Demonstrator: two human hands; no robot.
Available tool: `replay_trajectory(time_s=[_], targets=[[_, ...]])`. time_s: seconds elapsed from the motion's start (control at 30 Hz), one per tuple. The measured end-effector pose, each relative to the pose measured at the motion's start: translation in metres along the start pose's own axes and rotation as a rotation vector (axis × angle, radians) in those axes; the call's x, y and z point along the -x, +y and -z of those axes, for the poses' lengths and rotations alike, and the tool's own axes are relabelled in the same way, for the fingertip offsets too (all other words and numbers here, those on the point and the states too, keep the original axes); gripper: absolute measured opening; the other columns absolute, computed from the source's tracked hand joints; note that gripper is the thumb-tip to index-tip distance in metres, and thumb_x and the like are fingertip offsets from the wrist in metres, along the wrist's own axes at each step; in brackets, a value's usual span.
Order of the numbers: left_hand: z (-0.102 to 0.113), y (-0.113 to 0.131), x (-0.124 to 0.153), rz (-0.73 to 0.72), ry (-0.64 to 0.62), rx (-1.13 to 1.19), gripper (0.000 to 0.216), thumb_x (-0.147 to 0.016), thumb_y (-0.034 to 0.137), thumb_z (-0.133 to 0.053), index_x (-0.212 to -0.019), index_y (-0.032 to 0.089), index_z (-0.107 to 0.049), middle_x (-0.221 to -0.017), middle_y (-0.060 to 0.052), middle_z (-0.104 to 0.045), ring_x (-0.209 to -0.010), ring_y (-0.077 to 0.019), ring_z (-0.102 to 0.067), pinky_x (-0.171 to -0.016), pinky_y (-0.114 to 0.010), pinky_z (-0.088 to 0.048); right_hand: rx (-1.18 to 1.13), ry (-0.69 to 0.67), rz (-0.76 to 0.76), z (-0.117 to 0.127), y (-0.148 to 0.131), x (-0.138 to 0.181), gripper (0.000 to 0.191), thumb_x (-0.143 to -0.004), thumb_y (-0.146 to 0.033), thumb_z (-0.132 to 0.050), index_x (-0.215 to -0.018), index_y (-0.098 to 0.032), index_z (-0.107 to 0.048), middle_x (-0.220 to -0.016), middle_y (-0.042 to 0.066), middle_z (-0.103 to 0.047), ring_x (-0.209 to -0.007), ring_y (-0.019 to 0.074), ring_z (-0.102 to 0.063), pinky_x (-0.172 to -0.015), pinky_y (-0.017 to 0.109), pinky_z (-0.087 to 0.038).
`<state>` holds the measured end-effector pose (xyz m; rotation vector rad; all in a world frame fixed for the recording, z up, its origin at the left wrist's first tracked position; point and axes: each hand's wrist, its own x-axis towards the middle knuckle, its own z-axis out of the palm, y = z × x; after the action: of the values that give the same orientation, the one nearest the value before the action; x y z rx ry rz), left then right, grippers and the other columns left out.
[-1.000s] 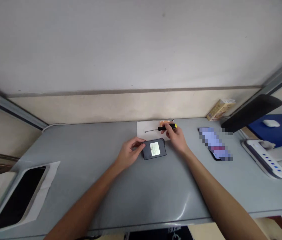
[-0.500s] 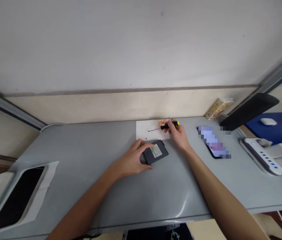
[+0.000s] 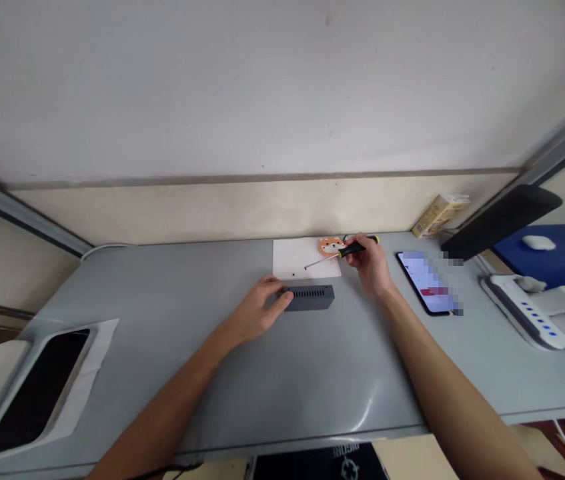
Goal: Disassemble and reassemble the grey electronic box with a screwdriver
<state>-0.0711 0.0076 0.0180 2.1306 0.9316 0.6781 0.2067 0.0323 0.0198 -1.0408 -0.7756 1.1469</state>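
Note:
My left hand [image 3: 261,310] is closed on the left end of a dark grey box [image 3: 309,303], which stands on edge with a row of vent slots facing up. Its thumb presses near the slots; its other fingers are partly hidden behind the box. In my right hand [image 3: 371,265] is a screwdriver [image 3: 351,249] with a black and yellow handle. The shaft points left over a white sheet of paper [image 3: 292,255], and a tiny dark piece shows at its tip. Another small dark piece [image 3: 293,274] lies on the paper. An orange animal-face item [image 3: 331,245] sits at the sheet's right.
A lit phone [image 3: 425,283] lies right of my right hand. Beyond it are a black monitor-like panel [image 3: 505,223], a small carton [image 3: 439,215] and a white device with blue lights [image 3: 537,313]. A black-screened tablet-like device [image 3: 37,390] is at left, and a wall bounds the desk's back.
The box has been turned from its labelled face onto edge, showing its slotted side. My right hand has moved right with the screwdriver, uncovering the orange item.

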Motion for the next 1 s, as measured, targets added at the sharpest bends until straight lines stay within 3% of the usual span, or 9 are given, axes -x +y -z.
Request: replay_trajectory(time_s=[0.13,0.27,0.57,1.0], targets=[[0.001,-0.003,0.002,0.013,-0.042,0.027,0.032,-0.105,0.041,-0.047,-0.115,0.021,-0.069,-0.112,-0.008,-0.071,-0.103,-0.0235,-0.066,-0.093,-0.039,-0.053,-0.121,-0.100,-0.029,-0.005,-0.004,0.008,0.022,-0.080,-0.040,-0.066,-0.073,-0.020,-0.069,-0.076,0.001,-0.059,-0.059,0.0104,-0.048,-0.051,0.024,-0.035],[0.001,-0.004,0.005,-0.059,0.012,-0.006,0.033,-0.101,0.037,-0.054,-0.130,0.023,-0.059,-0.124,-0.009,-0.067,-0.110,-0.0229,-0.063,-0.099,-0.040,-0.051,-0.153,-0.194,-0.057,-0.013,0.000,0.015,0.017,-0.078,-0.034,-0.066,-0.075,-0.018,-0.070,-0.083,0.003,-0.057,-0.066,0.0107,-0.048,-0.052,0.023,-0.037],[-0.005,-0.005,0.007,-0.275,0.237,-0.189,0.037,-0.090,0.025,-0.064,-0.124,0.022,-0.051,-0.111,-0.009,-0.063,-0.099,-0.0216,-0.062,-0.092,-0.040,-0.052,-0.131,-0.245,-0.077,-0.019,0.008,0.018,0.015,-0.078,-0.034,-0.065,-0.076,-0.020,-0.068,-0.088,0.003,-0.057,-0.070,0.0129,-0.048,-0.054,0.025,-0.037],[-0.006,-0.007,0.005,-0.370,0.300,-0.309,0.033,-0.088,0.023,-0.067,-0.118,0.021,-0.053,-0.105,-0.008,-0.069,-0.097,-0.0231,-0.066,-0.088,-0.040,-0.053,-0.161,-0.244,-0.080,-0.018,0.007,0.018,0.014,-0.079,-0.031,-0.063,-0.074,-0.019,-0.068,-0.088,0.004,-0.055,-0.066,0.0124,-0.045,-0.054,0.027,-0.033]])
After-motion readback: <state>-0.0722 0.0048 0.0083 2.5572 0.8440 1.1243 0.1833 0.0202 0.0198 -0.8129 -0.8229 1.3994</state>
